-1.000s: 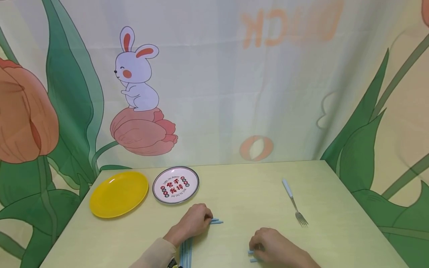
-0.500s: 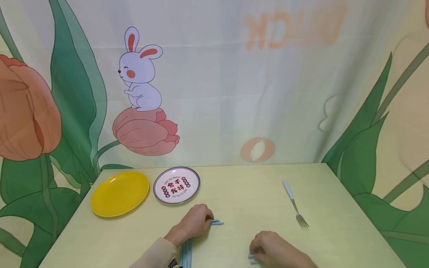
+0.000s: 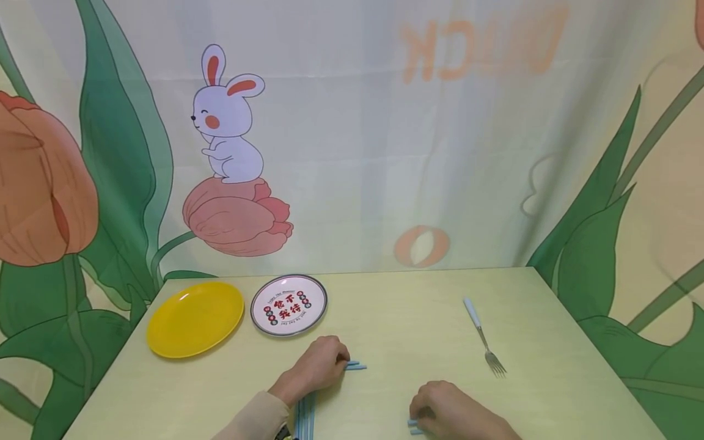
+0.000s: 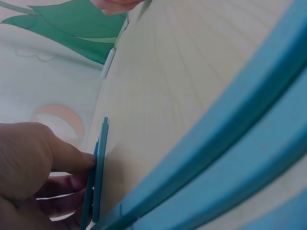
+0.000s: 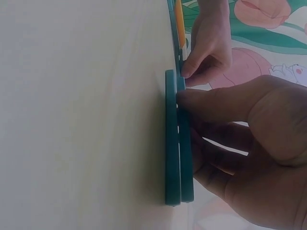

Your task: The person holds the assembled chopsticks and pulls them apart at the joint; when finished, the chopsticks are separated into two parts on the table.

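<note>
My left hand (image 3: 321,363) pinches blue chopsticks (image 3: 355,366) low over the table, their ends jutting out to the right past the fingers. In the left wrist view the thumb presses on two of these chopsticks (image 4: 100,167). Under the left wrist, several more blue chopsticks (image 3: 305,418) lie side by side, and they look large in the left wrist view. To the right, my right hand (image 3: 451,409) pinches two blue chopsticks (image 3: 414,431) between thumb and fingers. The right wrist view shows this pair (image 5: 171,143) side by side, close to the tabletop.
A yellow plate (image 3: 195,321) lies at the table's back left, beside a white plate (image 3: 288,305) with red characters. A fork (image 3: 484,336) with a pale handle rests at the right. Behind the table (image 3: 385,324) hangs a printed curtain (image 3: 352,153).
The head view has shifted slightly. Both hands keep their hold on the chopsticks, with hardly any movement; the plates and fork stay in place.
</note>
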Action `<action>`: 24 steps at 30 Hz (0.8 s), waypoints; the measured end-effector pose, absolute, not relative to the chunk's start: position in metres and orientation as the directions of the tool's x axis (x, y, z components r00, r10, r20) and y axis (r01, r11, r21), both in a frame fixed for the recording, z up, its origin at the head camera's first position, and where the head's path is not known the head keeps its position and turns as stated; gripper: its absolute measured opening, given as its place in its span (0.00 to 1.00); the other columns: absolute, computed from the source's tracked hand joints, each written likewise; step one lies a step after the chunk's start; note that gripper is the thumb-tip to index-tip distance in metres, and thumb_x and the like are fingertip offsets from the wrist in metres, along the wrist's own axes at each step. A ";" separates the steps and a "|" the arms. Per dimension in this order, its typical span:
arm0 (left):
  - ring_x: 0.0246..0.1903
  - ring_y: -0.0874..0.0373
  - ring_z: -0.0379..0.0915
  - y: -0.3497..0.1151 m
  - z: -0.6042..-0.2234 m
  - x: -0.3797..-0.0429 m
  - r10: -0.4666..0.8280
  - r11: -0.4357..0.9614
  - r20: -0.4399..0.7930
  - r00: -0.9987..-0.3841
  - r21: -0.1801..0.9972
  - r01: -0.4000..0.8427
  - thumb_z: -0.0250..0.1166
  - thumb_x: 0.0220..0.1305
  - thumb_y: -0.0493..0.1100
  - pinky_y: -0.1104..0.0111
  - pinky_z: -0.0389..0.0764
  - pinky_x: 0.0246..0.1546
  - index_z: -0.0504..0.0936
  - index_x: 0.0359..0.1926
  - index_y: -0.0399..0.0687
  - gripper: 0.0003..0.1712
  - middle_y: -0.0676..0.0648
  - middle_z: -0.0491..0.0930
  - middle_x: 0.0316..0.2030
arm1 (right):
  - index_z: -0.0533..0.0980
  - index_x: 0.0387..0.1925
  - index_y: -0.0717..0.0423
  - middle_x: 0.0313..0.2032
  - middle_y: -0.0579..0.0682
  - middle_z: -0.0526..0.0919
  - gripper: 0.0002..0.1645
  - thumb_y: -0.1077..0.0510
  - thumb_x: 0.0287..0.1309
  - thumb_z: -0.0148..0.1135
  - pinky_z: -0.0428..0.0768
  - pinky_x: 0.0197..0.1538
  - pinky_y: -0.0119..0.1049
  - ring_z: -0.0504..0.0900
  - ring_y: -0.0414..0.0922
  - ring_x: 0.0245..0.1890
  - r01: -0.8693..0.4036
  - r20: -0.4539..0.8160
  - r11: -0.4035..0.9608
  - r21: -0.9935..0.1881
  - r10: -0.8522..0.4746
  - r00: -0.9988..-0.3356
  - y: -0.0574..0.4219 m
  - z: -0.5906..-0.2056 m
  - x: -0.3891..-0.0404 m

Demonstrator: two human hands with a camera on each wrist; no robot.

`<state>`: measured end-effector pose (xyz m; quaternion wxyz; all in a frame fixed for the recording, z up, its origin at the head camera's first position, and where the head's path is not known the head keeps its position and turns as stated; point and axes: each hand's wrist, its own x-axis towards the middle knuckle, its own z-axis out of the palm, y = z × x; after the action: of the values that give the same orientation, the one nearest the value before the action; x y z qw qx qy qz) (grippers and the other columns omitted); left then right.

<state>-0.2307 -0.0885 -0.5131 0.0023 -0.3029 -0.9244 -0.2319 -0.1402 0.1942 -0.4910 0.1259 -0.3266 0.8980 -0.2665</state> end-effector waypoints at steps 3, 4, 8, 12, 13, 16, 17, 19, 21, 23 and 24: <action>0.28 0.66 0.70 -0.089 -0.512 -0.230 0.557 0.711 0.145 -0.818 0.426 0.560 0.67 0.58 0.36 0.73 0.74 0.32 0.88 0.30 0.45 0.04 0.55 0.78 0.26 | 0.86 0.31 0.46 0.31 0.31 0.82 0.06 0.61 0.56 0.66 0.76 0.38 0.28 0.74 0.27 0.32 -0.529 -0.042 0.642 -0.555 -0.657 -0.753 0.193 -0.491 -0.140; 0.28 0.66 0.70 -0.089 -0.512 -0.230 0.557 0.712 0.143 -0.818 0.425 0.560 0.67 0.58 0.36 0.73 0.74 0.32 0.88 0.30 0.45 0.04 0.55 0.77 0.26 | 0.86 0.31 0.46 0.30 0.31 0.82 0.06 0.61 0.56 0.66 0.76 0.38 0.28 0.74 0.27 0.32 -0.525 -0.045 0.644 -0.556 -0.655 -0.754 0.193 -0.491 -0.140; 0.29 0.66 0.70 -0.090 -0.511 -0.229 0.559 0.711 0.138 -0.818 0.428 0.558 0.67 0.58 0.36 0.72 0.74 0.32 0.88 0.30 0.45 0.04 0.55 0.78 0.26 | 0.86 0.31 0.46 0.30 0.31 0.82 0.06 0.61 0.56 0.66 0.76 0.38 0.28 0.74 0.27 0.32 -0.527 -0.046 0.645 -0.554 -0.655 -0.754 0.193 -0.491 -0.140; 0.28 0.66 0.70 -0.091 -0.510 -0.229 0.552 0.706 0.139 -0.822 0.447 0.549 0.66 0.58 0.36 0.73 0.74 0.32 0.88 0.31 0.44 0.04 0.55 0.77 0.26 | 0.86 0.31 0.46 0.30 0.31 0.81 0.06 0.61 0.56 0.66 0.76 0.38 0.28 0.74 0.27 0.32 -0.523 -0.051 0.648 -0.553 -0.653 -0.756 0.192 -0.491 -0.140; 0.28 0.66 0.69 -0.092 -0.509 -0.228 0.548 0.707 0.142 -0.824 0.449 0.547 0.66 0.58 0.36 0.73 0.73 0.32 0.88 0.31 0.44 0.04 0.55 0.77 0.26 | 0.86 0.31 0.46 0.30 0.31 0.81 0.06 0.61 0.56 0.66 0.76 0.38 0.28 0.74 0.27 0.32 -0.519 -0.055 0.651 -0.554 -0.651 -0.757 0.192 -0.491 -0.140; 0.28 0.66 0.68 -0.095 -0.509 -0.228 0.537 0.711 0.161 -0.828 0.442 0.547 0.66 0.57 0.36 0.73 0.72 0.31 0.88 0.32 0.44 0.04 0.55 0.76 0.26 | 0.86 0.32 0.46 0.31 0.30 0.81 0.06 0.60 0.57 0.66 0.77 0.38 0.28 0.74 0.27 0.32 -0.498 -0.077 0.660 -0.563 -0.642 -0.763 0.192 -0.491 -0.141; 0.28 0.66 0.68 -0.096 -0.509 -0.227 0.531 0.715 0.166 -0.831 0.438 0.545 0.66 0.57 0.37 0.73 0.72 0.31 0.88 0.32 0.44 0.04 0.55 0.76 0.26 | 0.86 0.32 0.46 0.31 0.30 0.81 0.06 0.60 0.57 0.66 0.77 0.38 0.28 0.74 0.27 0.32 -0.495 -0.080 0.661 -0.564 -0.640 -0.764 0.192 -0.491 -0.141; 0.27 0.65 0.68 -0.099 -0.509 -0.226 0.526 0.719 0.178 -0.832 0.430 0.546 0.66 0.57 0.37 0.73 0.72 0.31 0.87 0.32 0.44 0.04 0.54 0.76 0.26 | 0.86 0.32 0.46 0.31 0.30 0.81 0.06 0.60 0.57 0.66 0.77 0.38 0.28 0.74 0.27 0.32 -0.491 -0.081 0.662 -0.567 -0.638 -0.766 0.192 -0.492 -0.141; 0.27 0.65 0.68 -0.102 -0.508 -0.223 0.523 0.720 0.186 -0.832 0.426 0.548 0.66 0.57 0.36 0.73 0.72 0.30 0.87 0.33 0.43 0.04 0.53 0.77 0.26 | 0.86 0.31 0.46 0.30 0.30 0.81 0.06 0.61 0.56 0.66 0.77 0.38 0.28 0.74 0.27 0.32 -0.497 -0.072 0.660 -0.564 -0.639 -0.766 0.192 -0.492 -0.140; 0.28 0.64 0.69 -0.105 -0.506 -0.220 0.518 0.721 0.185 -0.835 0.431 0.543 0.66 0.57 0.36 0.72 0.73 0.31 0.87 0.33 0.41 0.05 0.52 0.77 0.26 | 0.86 0.31 0.46 0.30 0.30 0.81 0.07 0.61 0.56 0.66 0.77 0.38 0.28 0.74 0.27 0.32 -0.501 -0.064 0.657 -0.562 -0.639 -0.766 0.192 -0.493 -0.140; 0.28 0.64 0.70 -0.106 -0.504 -0.219 0.515 0.722 0.186 -0.837 0.431 0.541 0.66 0.57 0.36 0.72 0.73 0.31 0.87 0.34 0.41 0.05 0.52 0.78 0.27 | 0.86 0.31 0.46 0.30 0.30 0.81 0.07 0.61 0.56 0.66 0.77 0.38 0.28 0.74 0.27 0.32 -0.500 -0.065 0.658 -0.564 -0.638 -0.767 0.192 -0.493 -0.140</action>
<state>-0.2185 -0.1062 -0.5044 0.0266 -0.2846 -0.9276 -0.2404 -0.1396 0.1924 -0.4930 0.1296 -0.3157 0.9012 -0.2673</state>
